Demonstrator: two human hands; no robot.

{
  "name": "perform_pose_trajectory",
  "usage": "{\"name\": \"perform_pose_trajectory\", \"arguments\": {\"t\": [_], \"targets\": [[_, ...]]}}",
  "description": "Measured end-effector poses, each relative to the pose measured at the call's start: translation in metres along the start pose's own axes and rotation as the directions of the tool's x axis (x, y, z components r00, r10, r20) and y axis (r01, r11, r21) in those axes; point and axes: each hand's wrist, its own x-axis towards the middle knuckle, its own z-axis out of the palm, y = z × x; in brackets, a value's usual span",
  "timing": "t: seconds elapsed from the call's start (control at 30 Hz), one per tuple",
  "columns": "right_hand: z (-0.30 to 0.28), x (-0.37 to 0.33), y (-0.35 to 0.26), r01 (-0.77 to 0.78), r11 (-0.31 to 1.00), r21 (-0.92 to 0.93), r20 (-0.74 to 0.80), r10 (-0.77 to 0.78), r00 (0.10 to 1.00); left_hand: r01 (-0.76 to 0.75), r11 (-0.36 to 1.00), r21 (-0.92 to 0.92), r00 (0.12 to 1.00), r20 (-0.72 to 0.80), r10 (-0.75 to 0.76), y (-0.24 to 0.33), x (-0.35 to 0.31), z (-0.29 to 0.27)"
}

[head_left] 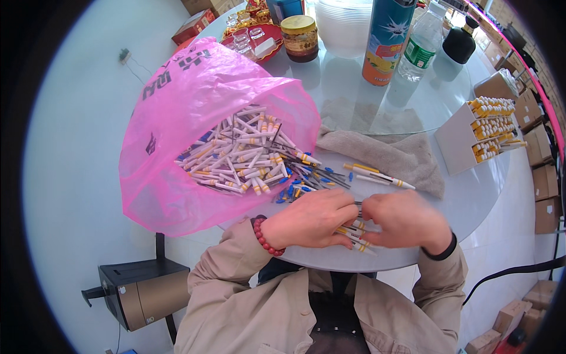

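beige jacket (247,318), black top (333,324), red beaded bracelet (263,239), black wristband (443,251).

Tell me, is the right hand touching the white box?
Apart. The head view shows it plainly: bare tabletop is visible between the right hand and the white box, which stands farther out and to the right.

Pens (392,182) between bag (156,174) and box (454,141)

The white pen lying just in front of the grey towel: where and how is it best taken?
Probably pinch the white pen across its barrel's middle, from above, with the right hand, which is the nearer one. The barrel is slim and straight, lies slanting on the table, and its middle shows uncovered.
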Motion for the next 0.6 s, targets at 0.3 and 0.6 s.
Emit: {"name": "perform_pose_trajectory", "arguments": {"t": [0.3, 0.6], "targets": [[-0.038, 0.052, -0.036, 0.263, 0.963, -0.058, -0.322, -0.267, 0.908, -0.028, 0.998, 0.062, 0.999, 0.045, 0.025, -0.004, -0.007, 0.003], [-0.023, 0.252, -0.121, 0.374, 0.808, -0.455, -0.354, -0.549, 0.757, -0.260, 0.957, 0.130, 0.907, -0.307, 0.289, -0.006, -0.008, 0.015]]}}
